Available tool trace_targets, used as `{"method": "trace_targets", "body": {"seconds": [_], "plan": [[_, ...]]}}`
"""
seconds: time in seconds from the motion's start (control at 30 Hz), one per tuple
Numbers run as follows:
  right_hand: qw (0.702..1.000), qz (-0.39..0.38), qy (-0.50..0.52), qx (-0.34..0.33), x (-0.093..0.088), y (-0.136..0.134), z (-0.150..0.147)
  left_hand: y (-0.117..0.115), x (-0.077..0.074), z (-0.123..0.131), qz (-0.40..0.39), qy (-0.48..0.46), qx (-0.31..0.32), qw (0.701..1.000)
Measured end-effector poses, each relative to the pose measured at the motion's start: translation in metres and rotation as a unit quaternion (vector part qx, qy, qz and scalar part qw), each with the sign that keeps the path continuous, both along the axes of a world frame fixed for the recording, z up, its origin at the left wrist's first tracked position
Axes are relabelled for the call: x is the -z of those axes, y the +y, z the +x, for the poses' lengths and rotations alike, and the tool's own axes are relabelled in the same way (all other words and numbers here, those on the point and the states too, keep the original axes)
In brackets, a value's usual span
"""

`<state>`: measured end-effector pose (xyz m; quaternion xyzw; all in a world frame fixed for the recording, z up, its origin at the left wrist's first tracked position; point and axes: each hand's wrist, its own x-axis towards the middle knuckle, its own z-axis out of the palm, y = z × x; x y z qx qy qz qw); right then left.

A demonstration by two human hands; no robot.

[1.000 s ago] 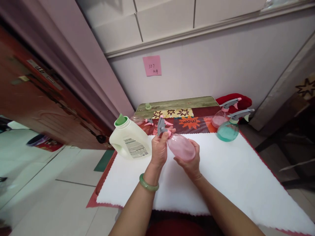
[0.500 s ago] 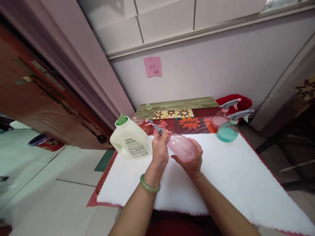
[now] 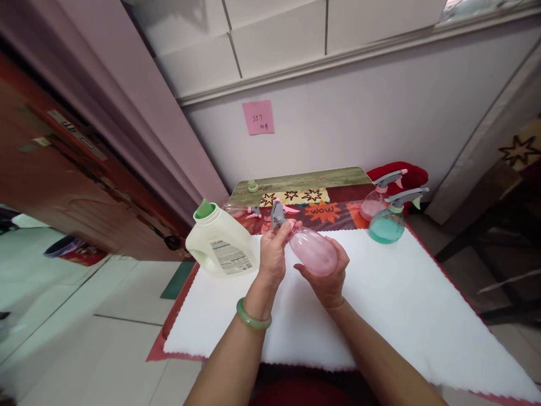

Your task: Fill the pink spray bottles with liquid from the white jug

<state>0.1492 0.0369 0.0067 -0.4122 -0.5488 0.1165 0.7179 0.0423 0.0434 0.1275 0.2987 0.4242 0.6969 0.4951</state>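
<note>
A pink spray bottle [image 3: 313, 251] is held tilted above the white cloth [image 3: 304, 327], its head up and to the left. My left hand [image 3: 274, 251] is closed around its neck, just below the grey and pink trigger head [image 3: 278, 213]. The bottle's rounded base rests in my right hand [image 3: 332, 279], whose fingers wrap its far right side. Left of my hands stands a large cream jug [image 3: 224, 242] with a green spout and a printed label. Behind my left hand, another clear spray bottle [image 3: 237, 210] with a pink and grey head lies on its side.
At the back right stand a spray bottle with teal liquid [image 3: 386, 228] and one with pink liquid [image 3: 372, 207]. A small green cap [image 3: 252, 186] sits at the table's far edge. A red stool seat [image 3: 412, 177] is behind; a wooden door [image 3: 84, 169] is at left.
The trigger head has turned in my left hand, so its pink trigger now shows pointing right. The bottle body and my right hand stay nearly in place; the view has shifted slightly.
</note>
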Motion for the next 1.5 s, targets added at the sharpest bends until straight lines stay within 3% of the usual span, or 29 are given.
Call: {"method": "trace_targets", "body": {"seconds": [0.23, 0.6, 0.9, 1.3, 1.5], "plan": [[1.000, 0.000, 0.000, -0.027, 0.002, 0.000, -0.001, 0.000, -0.005, -0.007, 0.031, 0.031, 0.038, 0.998], [0.999, -0.020, 0.013, -0.030, 0.001, 0.000, -0.002, 0.000, -0.008, 0.000, 0.040, 0.027, -0.037, 0.998], [0.999, -0.013, 0.012, -0.027, 0.002, 0.000, -0.001, 0.000, -0.006, 0.000, 0.029, 0.020, -0.058, 0.998], [0.997, -0.052, 0.046, -0.026, 0.003, -0.002, -0.001, 0.003, -0.005, -0.004, 0.031, 0.032, -0.008, 0.999], [0.972, -0.152, 0.107, -0.143, 0.003, -0.002, 0.004, 0.008, -0.001, -0.017, 0.039, 0.067, 0.023, 0.997]]}}
